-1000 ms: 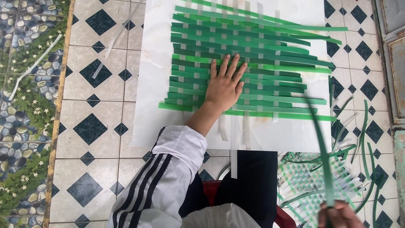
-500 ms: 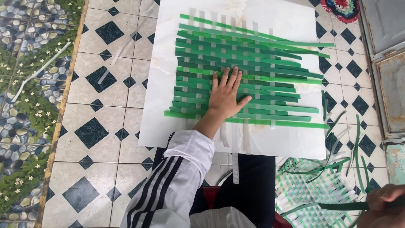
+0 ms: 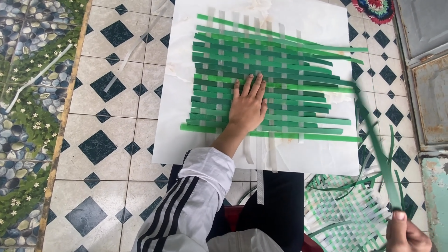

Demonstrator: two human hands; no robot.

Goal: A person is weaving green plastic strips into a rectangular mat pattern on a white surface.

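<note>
Left hand (image 3: 248,107) lies flat, fingers spread, on the woven mat of green and white paper strips (image 3: 266,79), centre of the white sheet (image 3: 177,116). Right hand (image 3: 407,234), near right, pinches 1 long loose green strip (image 3: 380,154). Judgement: keep the mat pinned; feed the strip straight, alternating over-under.

A tiled floor (image 3: 100,154) with dark diamonds carries everything. A white sheet (image 3: 177,116) lies on it. A finished green-and-white woven mat (image 3: 345,219) lies beside the sheet.
</note>
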